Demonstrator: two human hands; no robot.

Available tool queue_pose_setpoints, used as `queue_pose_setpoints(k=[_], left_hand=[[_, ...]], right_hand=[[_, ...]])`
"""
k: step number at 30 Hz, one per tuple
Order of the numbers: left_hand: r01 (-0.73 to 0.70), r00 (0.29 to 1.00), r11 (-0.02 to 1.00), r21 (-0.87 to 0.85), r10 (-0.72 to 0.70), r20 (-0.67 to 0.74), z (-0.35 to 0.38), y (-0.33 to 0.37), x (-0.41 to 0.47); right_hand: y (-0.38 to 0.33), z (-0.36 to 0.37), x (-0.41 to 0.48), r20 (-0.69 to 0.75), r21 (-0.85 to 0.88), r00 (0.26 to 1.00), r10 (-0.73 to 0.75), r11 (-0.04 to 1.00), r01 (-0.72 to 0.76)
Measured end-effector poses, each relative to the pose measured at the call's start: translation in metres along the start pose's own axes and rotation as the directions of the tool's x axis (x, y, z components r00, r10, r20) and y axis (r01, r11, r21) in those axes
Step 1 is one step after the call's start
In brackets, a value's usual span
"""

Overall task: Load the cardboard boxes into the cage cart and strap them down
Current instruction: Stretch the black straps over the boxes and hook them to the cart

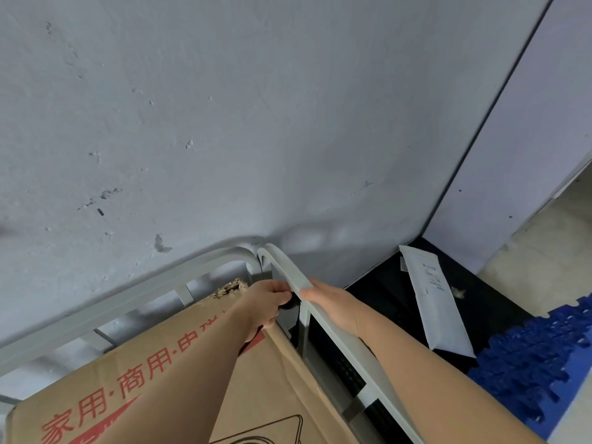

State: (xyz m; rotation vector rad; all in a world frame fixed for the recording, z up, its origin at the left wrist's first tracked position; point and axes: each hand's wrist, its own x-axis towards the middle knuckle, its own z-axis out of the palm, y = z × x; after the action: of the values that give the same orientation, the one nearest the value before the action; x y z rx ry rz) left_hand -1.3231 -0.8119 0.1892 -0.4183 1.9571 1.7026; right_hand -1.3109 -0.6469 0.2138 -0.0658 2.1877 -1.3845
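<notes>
A brown cardboard box [134, 392] with red printed characters fills the grey cage cart [179, 274], its far corner torn. My left hand [266, 302] reaches over the box to the cart's far right corner and is closed on a black strap [290, 304] at the side rail. My right hand [333, 302] lies against the outside of the cart's top side rail [298, 277], fingers touching the rail close to the strap. Most of the strap is hidden behind the rail and my hands.
A grey, scuffed wall [224, 123] stands right behind the cart. To the right lie a white flat package [432, 299] on a black mat and a blue plastic pallet [538, 363]. A pale partition [528, 139] meets the wall at the corner.
</notes>
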Motion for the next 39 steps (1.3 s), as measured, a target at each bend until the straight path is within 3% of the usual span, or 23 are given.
queue_pose_setpoints(k=[6,9,13,17,20,22,27,30,31,32,34,36,37,39], left_hand=[[0.005,0.998,0.989,-0.151,-0.014,-0.059,0.003,-0.004,0.003],[-0.017,0.982,0.994,-0.107,-0.004,-0.189,-0.002,-0.014,0.002],[-0.033,0.972,0.996,-0.087,0.011,-0.236,-0.006,-0.016,-0.001],[-0.070,0.953,0.998,0.003,0.067,-0.294,-0.003,-0.012,-0.007],[-0.127,0.922,0.977,0.172,0.180,-0.342,0.000,-0.009,-0.020],[-0.165,0.896,0.942,0.291,0.267,-0.356,0.001,-0.010,-0.030],[-0.208,0.858,0.845,0.492,0.399,-0.323,-0.001,-0.027,-0.057],[-0.301,0.757,0.739,0.603,0.570,-0.319,0.005,-0.045,-0.075],[-0.351,0.768,0.747,0.564,0.574,-0.282,0.010,-0.052,-0.078],[-0.376,0.828,0.790,0.484,0.521,-0.207,0.019,-0.057,-0.083],[-0.314,0.946,0.907,0.280,0.323,0.012,0.040,-0.064,-0.087],[-0.209,0.962,0.978,0.030,0.200,0.183,0.057,-0.067,-0.083],[-0.168,0.964,0.985,-0.038,0.173,0.204,0.062,-0.066,-0.081],[-0.175,0.965,0.984,-0.025,0.176,0.193,0.062,-0.062,-0.079]], right_hand=[[0.004,-0.001,0.004,-0.002,0.101,0.995,0.099,0.990,-0.099],[0.007,0.000,0.006,-0.025,0.093,0.995,0.097,0.991,-0.094],[0.007,0.000,0.004,-0.042,0.081,0.993,0.106,0.991,-0.102],[0.008,0.002,0.005,-0.048,0.052,0.989,0.141,0.989,-0.138],[0.008,0.006,0.001,0.053,0.337,0.973,0.225,0.913,-0.230],[0.006,0.006,-0.001,0.097,0.411,0.965,0.244,0.873,-0.262],[0.000,0.006,-0.011,0.093,0.349,0.975,0.200,0.911,-0.220],[0.002,0.007,-0.013,0.056,0.283,0.983,0.173,0.942,-0.182],[0.003,0.006,-0.013,0.043,0.279,0.985,0.168,0.945,-0.173],[0.004,0.006,-0.012,0.033,0.269,0.986,0.165,0.948,-0.168],[0.005,0.005,-0.012,0.024,0.216,0.987,0.162,0.963,-0.163],[0.004,0.003,-0.014,0.024,0.143,0.986,0.164,0.976,-0.166],[0.004,0.003,-0.014,0.020,0.119,0.986,0.167,0.979,-0.168],[0.004,0.002,-0.015,-0.006,0.106,0.988,0.154,0.983,-0.153]])
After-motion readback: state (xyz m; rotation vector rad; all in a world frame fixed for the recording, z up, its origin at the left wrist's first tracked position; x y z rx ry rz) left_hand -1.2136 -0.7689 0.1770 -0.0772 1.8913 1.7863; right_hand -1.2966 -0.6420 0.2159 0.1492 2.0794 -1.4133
